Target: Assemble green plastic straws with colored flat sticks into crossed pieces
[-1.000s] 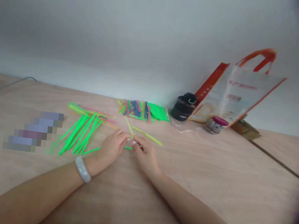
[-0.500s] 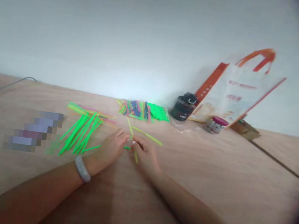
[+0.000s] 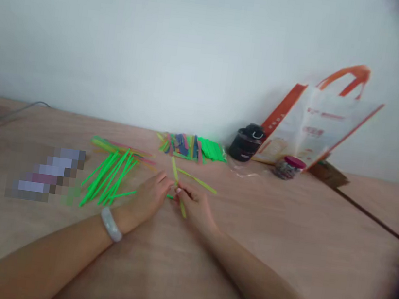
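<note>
pale wall (image 3: 142, 53) backs a wood-grain bench (image 3: 168, 273). the right grip (image 3: 197, 209) pinches a yellow strip (image 3: 174, 169), its middle covered by fingers; the left grip (image 3: 152, 196) curls its fingertips against it, pinching or not i cannot tell. between them shows a bit of green stick (image 3: 170, 196), partly hidden. left of the grips, loose green sticks (image 3: 99, 178) lie crossed; farther left, a pixelated patch (image 3: 45, 173) masks something.
</note>
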A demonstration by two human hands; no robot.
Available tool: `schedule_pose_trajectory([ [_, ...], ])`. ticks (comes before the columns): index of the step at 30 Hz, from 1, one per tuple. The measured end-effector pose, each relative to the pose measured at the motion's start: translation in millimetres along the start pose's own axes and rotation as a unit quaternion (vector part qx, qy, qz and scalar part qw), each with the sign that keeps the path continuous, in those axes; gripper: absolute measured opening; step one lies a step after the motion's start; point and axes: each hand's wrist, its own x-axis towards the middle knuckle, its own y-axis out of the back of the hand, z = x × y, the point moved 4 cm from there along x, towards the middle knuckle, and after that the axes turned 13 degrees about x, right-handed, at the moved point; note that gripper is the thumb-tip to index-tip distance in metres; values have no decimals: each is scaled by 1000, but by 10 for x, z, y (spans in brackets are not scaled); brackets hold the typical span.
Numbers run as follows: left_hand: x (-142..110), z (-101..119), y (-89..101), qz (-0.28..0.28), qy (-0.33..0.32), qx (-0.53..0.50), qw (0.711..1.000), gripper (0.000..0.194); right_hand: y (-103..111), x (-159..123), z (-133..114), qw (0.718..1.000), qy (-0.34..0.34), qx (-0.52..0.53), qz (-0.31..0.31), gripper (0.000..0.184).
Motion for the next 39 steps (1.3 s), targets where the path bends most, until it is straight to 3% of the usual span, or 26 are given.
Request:
schedule_pose_trajectory([
  [8, 35, 5, -2, -57, 45, 13, 997, 18, -29, -19, -97, 990, 98, -94, -20, 30],
  [12, 129, -57, 113, -92, 64, 67, 991, 14, -20, 16, -116, 981, 123, -148, -29, 31],
  [16, 230, -432, 362, -55, 140, 144, 978, 14, 191, 118, -98, 969, 142, -200, 32, 35],
  [18, 240, -708, 459, -46, 213, 184, 959, 17, 352, 192, -47, 960, 147, -230, 61, 32],
  [21, 199, -1043, 484, -82, 289, 223, 927, 23, 595, 297, 65, 938, 149, -298, 97, 30],
  [24, 133, -1207, 409, -135, 316, 220, 913, 28, 746, 364, 177, 910, 114, -387, 93, 28],
  [27, 81, -1260, 342, -172, 336, 204, 903, 31, 791, 379, 233, 890, 61, -448, 63, 25],
  [31, 83, -1243, 348, -178, 342, 198, 901, 34, 771, 371, 220, 874, 24, -484, 36, 22],
  [39, 124, -1097, 443, -167, 312, 221, 909, 34, 772, 387, 223, 877, 46, -477, 45, 21],
])
